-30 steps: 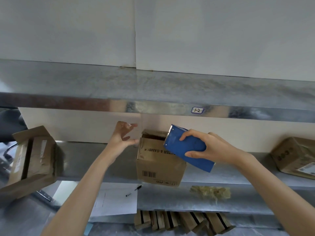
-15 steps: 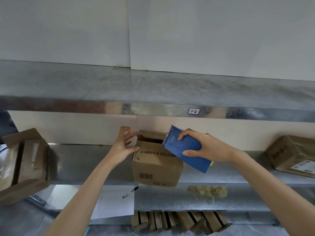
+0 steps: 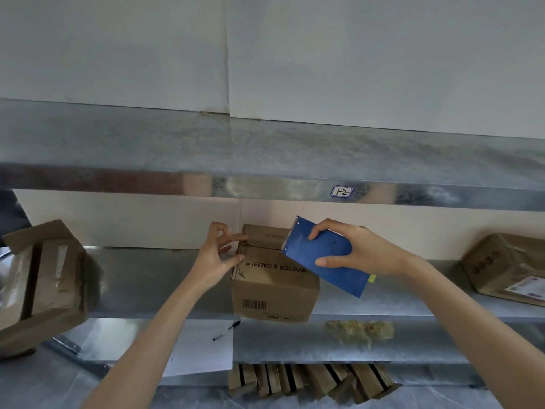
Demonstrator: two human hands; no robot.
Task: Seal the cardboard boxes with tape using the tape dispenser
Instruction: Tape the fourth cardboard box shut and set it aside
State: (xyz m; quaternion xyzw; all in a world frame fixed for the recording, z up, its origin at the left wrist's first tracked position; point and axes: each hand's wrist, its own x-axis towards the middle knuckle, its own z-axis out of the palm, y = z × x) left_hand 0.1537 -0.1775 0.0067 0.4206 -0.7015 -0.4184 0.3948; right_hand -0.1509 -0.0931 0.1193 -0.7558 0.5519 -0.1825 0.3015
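Note:
A small brown cardboard box (image 3: 274,290) with a barcode stands on the metal shelf (image 3: 153,278), its front overhanging the shelf edge. Its top flaps lie nearly closed with a seam across the top. My left hand (image 3: 218,255) pinches the top left edge of the box at the flaps. My right hand (image 3: 362,252) grips the blue tape dispenser (image 3: 324,261), whose metal front edge sits over the right part of the box top.
An open cardboard box (image 3: 41,287) sits tilted at the left. A taped box (image 3: 507,267) lies on the shelf at far right. Above runs another metal shelf (image 3: 265,160). Below are a paper with a pen (image 3: 227,330), crumpled tape (image 3: 358,332) and several small boxes (image 3: 309,382).
My left hand has come down onto the box's left top edge and now pinches the flaps. The flaps have closed. The dispenser has stayed over the box's right side.

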